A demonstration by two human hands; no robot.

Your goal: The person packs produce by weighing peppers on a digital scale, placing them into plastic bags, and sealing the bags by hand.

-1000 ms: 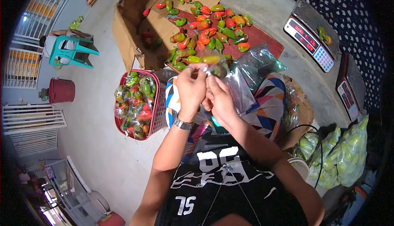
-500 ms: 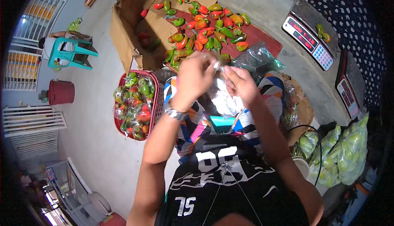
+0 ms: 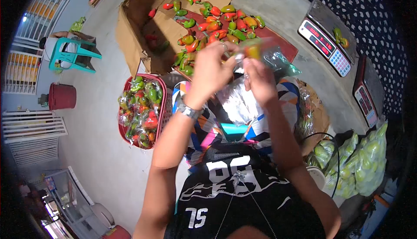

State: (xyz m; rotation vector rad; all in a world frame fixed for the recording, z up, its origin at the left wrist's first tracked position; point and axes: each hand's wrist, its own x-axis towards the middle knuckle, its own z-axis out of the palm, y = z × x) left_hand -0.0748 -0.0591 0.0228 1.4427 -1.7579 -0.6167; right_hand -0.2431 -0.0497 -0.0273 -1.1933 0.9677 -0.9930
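Note:
Both hands are raised over my lap, close together, at the near edge of the pepper pile. Between them is a clear plastic bag of peppers [image 3: 253, 51], smeared by motion, with a red and yellow-green pepper showing through. My left hand [image 3: 213, 67], with a watch on the wrist, is closed at the bag's gathered end. My right hand [image 3: 259, 79] pinches the same end from the other side. Below them, a bundle of thin clear plastic bags [image 3: 239, 102] lies on my lap. Loose red and green peppers [image 3: 215, 25] lie just beyond the hands.
At the left stands a red basket [image 3: 163, 102] of bagged peppers. Behind it lies an opened cardboard box [image 3: 130, 35]. Two digital scales stand at the right, the nearer-to-back one [image 3: 323, 46] holding peppers. Bags of green produce [image 3: 369, 165] sit lower right. A person sits on a green chair [image 3: 65, 56].
The bag of peppers has swung up above my hands, blurred. My left hand has shifted slightly right, and my right hand has turned more upright.

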